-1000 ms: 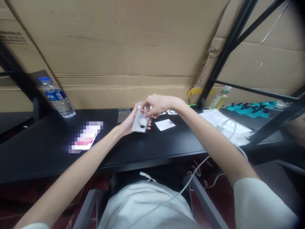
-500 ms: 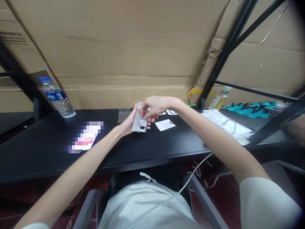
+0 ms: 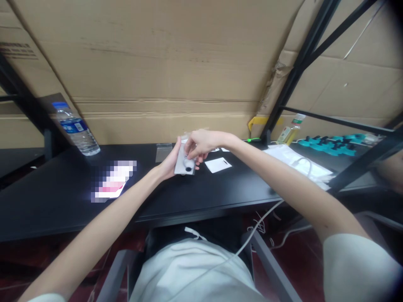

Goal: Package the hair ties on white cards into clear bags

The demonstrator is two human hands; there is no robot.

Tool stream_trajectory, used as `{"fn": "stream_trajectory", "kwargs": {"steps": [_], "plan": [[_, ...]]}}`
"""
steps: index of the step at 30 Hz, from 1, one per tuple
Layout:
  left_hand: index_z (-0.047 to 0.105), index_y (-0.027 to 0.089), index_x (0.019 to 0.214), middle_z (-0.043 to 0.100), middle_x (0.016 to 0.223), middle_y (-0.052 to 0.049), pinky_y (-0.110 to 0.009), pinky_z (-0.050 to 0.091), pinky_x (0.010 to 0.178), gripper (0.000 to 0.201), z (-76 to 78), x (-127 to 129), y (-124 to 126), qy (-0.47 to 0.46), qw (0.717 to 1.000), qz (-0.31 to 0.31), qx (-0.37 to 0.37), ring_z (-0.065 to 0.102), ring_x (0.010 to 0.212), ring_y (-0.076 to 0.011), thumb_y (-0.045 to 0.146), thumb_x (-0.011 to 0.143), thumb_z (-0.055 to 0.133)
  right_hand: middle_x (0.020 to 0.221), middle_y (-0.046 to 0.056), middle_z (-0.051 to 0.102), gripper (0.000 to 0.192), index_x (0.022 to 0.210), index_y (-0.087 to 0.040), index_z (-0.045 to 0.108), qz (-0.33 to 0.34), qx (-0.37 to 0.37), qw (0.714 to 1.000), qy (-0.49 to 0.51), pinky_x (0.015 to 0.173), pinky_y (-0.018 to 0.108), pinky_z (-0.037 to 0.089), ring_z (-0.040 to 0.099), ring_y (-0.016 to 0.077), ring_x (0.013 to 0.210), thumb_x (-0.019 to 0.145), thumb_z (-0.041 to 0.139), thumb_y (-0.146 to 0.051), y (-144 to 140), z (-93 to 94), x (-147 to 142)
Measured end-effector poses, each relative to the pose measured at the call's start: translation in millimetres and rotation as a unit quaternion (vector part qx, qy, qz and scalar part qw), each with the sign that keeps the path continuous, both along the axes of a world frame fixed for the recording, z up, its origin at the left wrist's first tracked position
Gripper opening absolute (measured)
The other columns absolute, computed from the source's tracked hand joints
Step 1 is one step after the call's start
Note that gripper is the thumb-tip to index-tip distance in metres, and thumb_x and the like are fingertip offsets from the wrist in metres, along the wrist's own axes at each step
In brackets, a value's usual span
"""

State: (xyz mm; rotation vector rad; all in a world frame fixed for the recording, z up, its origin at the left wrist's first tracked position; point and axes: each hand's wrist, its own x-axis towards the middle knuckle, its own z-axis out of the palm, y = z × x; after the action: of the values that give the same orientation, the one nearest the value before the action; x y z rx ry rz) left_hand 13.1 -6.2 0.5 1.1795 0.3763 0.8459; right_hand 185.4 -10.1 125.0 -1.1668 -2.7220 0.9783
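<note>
In my left hand (image 3: 171, 162) is a flat white card (image 3: 179, 167), its thumb along the left edge and its fingers behind, some tips showing on the right. A small round white piece with a dark end (image 3: 188, 169) lies against the lower part of the card. My right hand (image 3: 200, 144) reaches over from the right, thumb and fingers pinched together at the top of that piece. Whatever is between those fingertips is hidden. Clear plastic film (image 3: 184, 137) shows at the card's upper end. Another white card with a dark slot (image 3: 218, 165) lies flat on the black table (image 3: 195, 195).
A clear plastic sleeve (image 3: 163, 152) lies behind my left hand. Farther left are a lit, pixelated phone-like screen (image 3: 115, 178) and a water bottle (image 3: 76, 129). White bags (image 3: 297, 163), a yellowish bottle (image 3: 291, 129) and several teal parts (image 3: 329, 145) sit at right, beyond a black frame post.
My right hand has shifted slightly, its fingers still at the round piece, and its forearm has dropped a little. The left hand and card have hardly moved.
</note>
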Motion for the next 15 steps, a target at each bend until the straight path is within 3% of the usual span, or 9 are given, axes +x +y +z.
{"fn": "stream_trajectory", "kwargs": {"steps": [10, 15], "plan": [[0.074, 0.013, 0.102, 0.074, 0.084, -0.014, -0.037, 0.064, 0.074, 0.086, -0.8, 4.0, -1.3, -0.022, 1.0, 0.007, 0.018, 0.074, 0.076, -0.0222, 0.086, 0.096, 0.029, 0.083, 0.006, 0.08, 0.022, 0.098, -0.014, 0.074, 0.006, -0.041, 0.997, 0.057, 0.062, 0.027, 0.063, 0.074, 0.0157, 0.064, 0.082, 0.083, -0.027, -3.3, -5.9, -0.7], [0.073, 0.015, 0.109, 0.074, 0.089, -0.011, -0.039, 0.065, 0.075, 0.079, -1.7, 3.9, -1.8, -0.042, 0.999, 0.025, 0.003, 0.074, 0.077, -0.0214, 0.083, 0.098, 0.032, 0.088, 0.006, 0.081, 0.02, 0.099, -0.015, 0.075, -0.006, -0.02, 0.995, 0.097, 0.064, 0.028, 0.062, 0.073, 0.0153, 0.063, 0.081, 0.082, -0.022, -0.4, -6.7, -0.6]]}}
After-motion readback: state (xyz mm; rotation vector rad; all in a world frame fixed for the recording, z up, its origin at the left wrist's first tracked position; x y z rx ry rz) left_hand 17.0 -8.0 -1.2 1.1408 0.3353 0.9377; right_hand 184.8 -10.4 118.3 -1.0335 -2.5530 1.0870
